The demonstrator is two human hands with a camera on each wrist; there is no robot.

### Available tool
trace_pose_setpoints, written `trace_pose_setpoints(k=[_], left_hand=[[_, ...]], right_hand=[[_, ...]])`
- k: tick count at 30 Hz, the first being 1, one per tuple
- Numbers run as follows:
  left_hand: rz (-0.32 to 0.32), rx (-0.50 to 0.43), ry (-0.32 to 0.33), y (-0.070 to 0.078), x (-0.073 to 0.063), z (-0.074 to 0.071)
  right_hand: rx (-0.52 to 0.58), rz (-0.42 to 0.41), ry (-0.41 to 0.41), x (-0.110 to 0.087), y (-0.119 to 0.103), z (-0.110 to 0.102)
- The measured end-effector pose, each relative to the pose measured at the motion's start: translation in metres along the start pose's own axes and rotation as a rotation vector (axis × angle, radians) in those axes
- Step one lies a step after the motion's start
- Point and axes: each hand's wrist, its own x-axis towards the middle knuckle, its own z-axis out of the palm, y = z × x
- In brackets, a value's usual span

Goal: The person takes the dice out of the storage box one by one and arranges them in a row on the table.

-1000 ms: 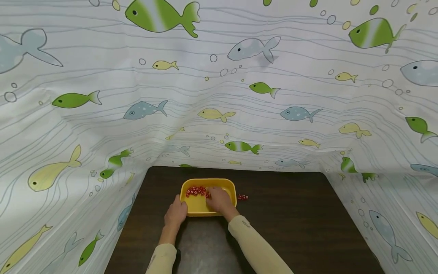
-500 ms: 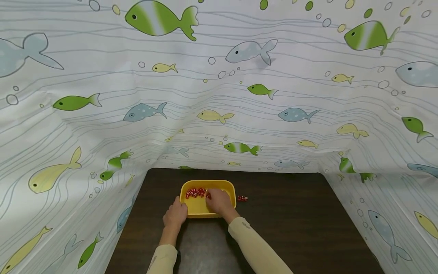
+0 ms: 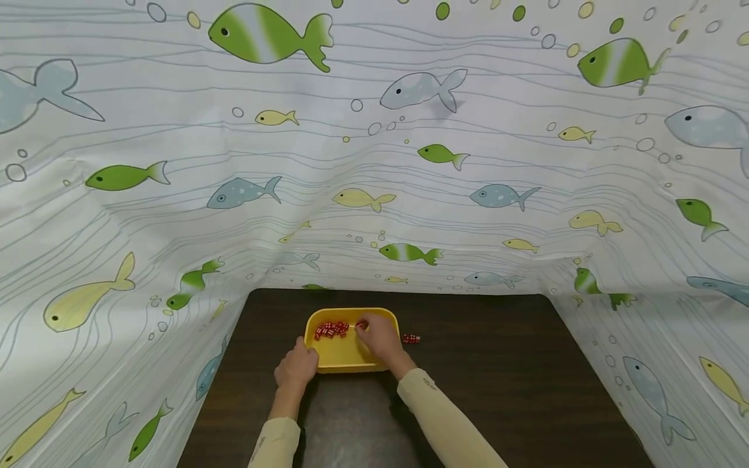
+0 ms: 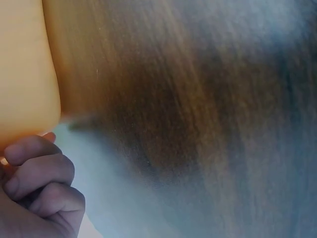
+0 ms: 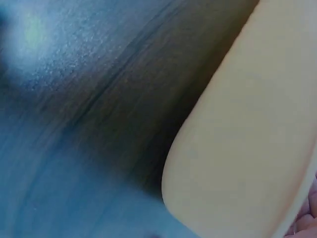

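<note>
A yellow plastic tray [image 3: 351, 368] lies on the table, and my left hand [image 3: 296, 364] grips its near left corner. In the left wrist view, the curled fingers [image 4: 47, 171] of that hand sit at the tray wall [image 4: 27, 69]. My right hand [image 3: 380, 338] reaches over the tray's right side, its fingertips pinching a red die [image 3: 362, 324] partly hidden by the fingers. Several red dice [image 3: 331, 329] lie in a cluster in the tray's far left part. The right wrist view shows mostly the tray's outer wall [image 5: 242, 134], with a sliver of hand at the edge.
A short row of red dice [image 3: 411, 338] lies on the table just right of the tray. The dark wood table [image 3: 497, 390] spreads to both sides. A white fish-print curtain [image 3: 374, 162] surrounds its back and sides.
My right hand has shifted slightly farther back and to the right within the tray, and its fingertips have lifted. The left hand keeps its grip on the corner. The view has shifted slightly.
</note>
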Motion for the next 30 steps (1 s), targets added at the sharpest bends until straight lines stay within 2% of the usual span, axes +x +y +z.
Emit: trace_pose_setpoints(k=[6,9,21,30], left_hand=[[0.001,-0.010,-0.005,-0.002,-0.002,-0.002],[0.000,-0.016,-0.007,-0.002,-0.003,-0.001],[-0.013,-0.058,-0.007,0.001,-0.003,0.000],[-0.016,-0.068,-0.016,0.001,-0.002,0.000]], right_hand=[[0.291,0.018,0.044,-0.004,0.003,-0.013],[0.378,0.048,0.073,-0.006,0.005,-0.020],[0.496,0.175,0.176,-0.008,0.025,-0.037],[0.641,0.263,0.191,-0.012,0.047,-0.046]])
